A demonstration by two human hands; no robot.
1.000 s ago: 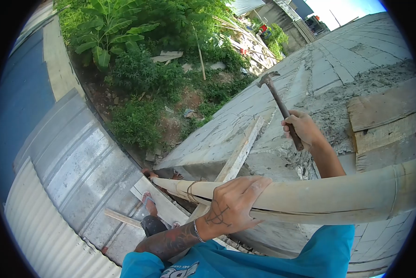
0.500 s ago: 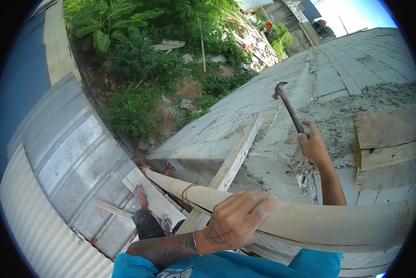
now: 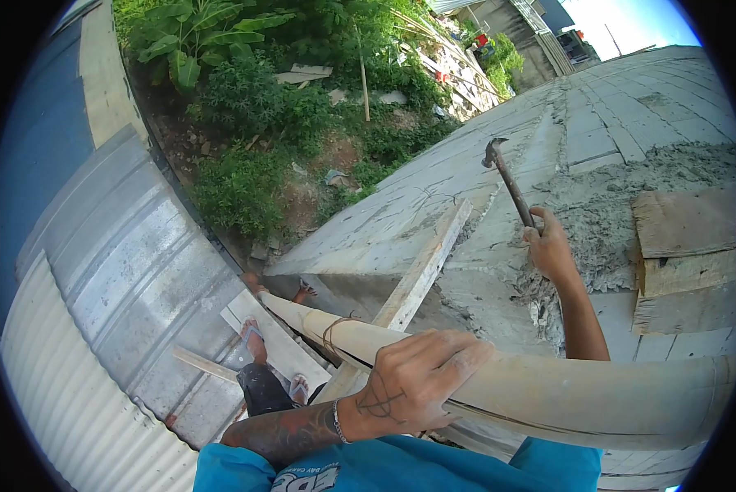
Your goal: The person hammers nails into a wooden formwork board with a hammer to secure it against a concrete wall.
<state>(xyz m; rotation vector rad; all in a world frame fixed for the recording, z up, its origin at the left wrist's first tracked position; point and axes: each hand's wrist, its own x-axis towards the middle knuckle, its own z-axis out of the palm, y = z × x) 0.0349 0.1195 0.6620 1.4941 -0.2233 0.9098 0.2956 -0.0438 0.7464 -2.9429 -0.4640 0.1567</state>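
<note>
My right hand (image 3: 552, 246) is closed around the handle of a claw hammer (image 3: 509, 176), reaching past the far side of a thick bamboo pole (image 3: 630, 394). The hammer's head points up and away, in front of the block wall (image 3: 483, 221). My left hand (image 3: 421, 381) grips the bamboo pole from above, its fingers wrapped over it. Beyond that hand, a wire tie (image 3: 332, 332) circles the pole. A wooden board (image 3: 425, 271) crosses beneath the pole and leans towards the wall.
My feet in flip-flops stand on a narrow plank (image 3: 257, 316) over metal roofing sheets (image 3: 130, 246). Bare feet (image 3: 305, 291) show near the pole's far end. Wood formwork (image 3: 686, 254) sits against the wall beside rough mortar (image 3: 630, 197). Plants (image 3: 253, 123) grow far below.
The hammer and my right hand have shifted very slightly in view. My left hand keeps its hold on the bamboo pole. The whole view has moved a little.
</note>
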